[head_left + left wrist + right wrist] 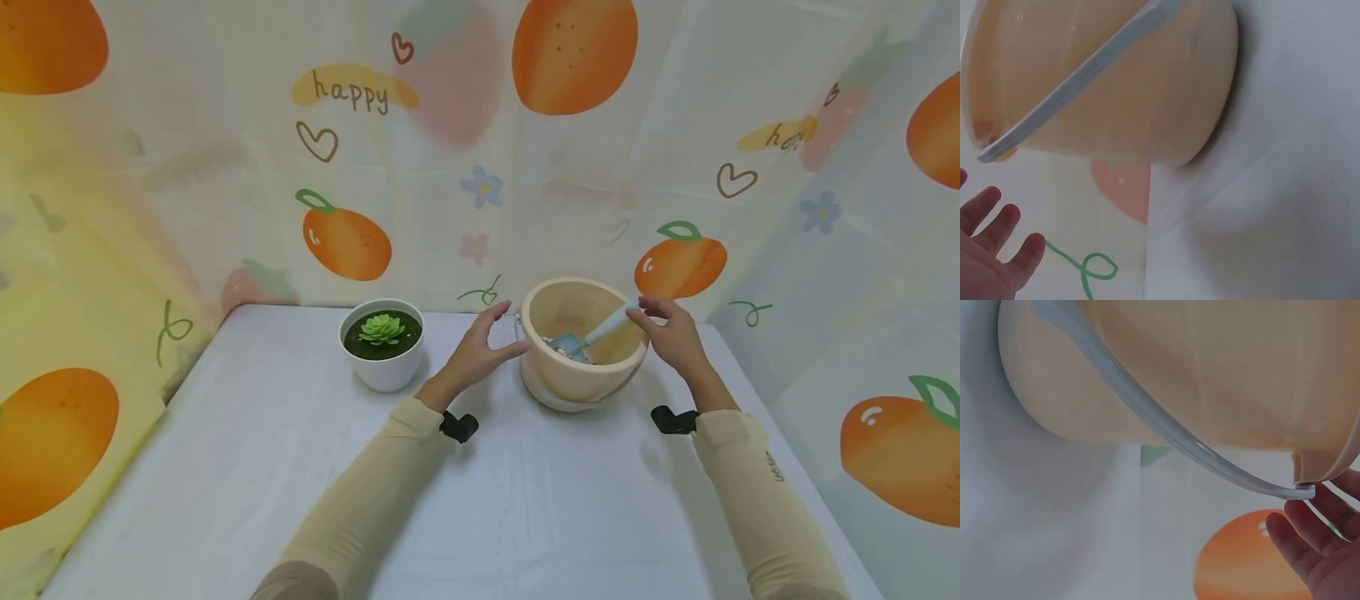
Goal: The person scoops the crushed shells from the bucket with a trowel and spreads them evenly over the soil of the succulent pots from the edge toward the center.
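Observation:
A beige toy bucket [577, 379] stands upright on the white table, its grey carrying handle [1147, 415] hanging down against the side. Inside, a light blue toy shovel [600, 329] leans with its blade in small pale bits and its grip against the right rim. My right hand [675, 337] pinches the end of the shovel's grip between thumb and fingers, right at the rim. On the bucket's other side my left hand [480, 354] is held with thumb and fingers apart and nothing between them, close to the rim. In the left wrist view its spread fingers [1007, 225] show beside the bucket.
A white pot [386, 371] with a green succulent [382, 329] in dark filling stands left of my left hand. A fruit-printed curtain [450, 208] hangs just behind the white tabletop [525, 517] and along both sides. Each wrist wears a black camera mount [459, 427].

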A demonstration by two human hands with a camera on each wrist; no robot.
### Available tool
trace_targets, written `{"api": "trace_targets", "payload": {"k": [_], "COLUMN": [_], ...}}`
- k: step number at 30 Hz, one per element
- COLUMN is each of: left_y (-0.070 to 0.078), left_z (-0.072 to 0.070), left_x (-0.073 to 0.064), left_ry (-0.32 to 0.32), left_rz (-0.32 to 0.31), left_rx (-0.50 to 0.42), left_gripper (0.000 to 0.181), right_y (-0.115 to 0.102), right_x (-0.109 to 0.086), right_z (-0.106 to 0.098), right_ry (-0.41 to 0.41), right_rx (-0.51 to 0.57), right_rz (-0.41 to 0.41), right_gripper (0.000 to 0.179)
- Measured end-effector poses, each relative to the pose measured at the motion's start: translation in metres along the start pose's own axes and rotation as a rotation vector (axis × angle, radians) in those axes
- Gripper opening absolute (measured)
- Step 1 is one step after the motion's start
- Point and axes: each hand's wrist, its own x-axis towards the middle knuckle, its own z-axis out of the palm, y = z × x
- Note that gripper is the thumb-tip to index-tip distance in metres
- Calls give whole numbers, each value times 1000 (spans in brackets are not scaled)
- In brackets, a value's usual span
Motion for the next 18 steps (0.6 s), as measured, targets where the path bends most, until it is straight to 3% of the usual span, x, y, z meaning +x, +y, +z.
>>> {"api": "trace_targets", "payload": {"k": [9,18], "left_y": [2,6], "left_z": [12,18], "left_x": [7,13], "left_ry": [16,7], "left_rz": [28,55], "left_rx": [-39,-10], "left_gripper": [79,84], "right_y": [3,-7], "right_x": [2,3], "right_z": [6,9], "right_ry": [53,169], "right_rx": [6,-106], "right_rz": [-2,-165], "right_gripper": [55,33]}}
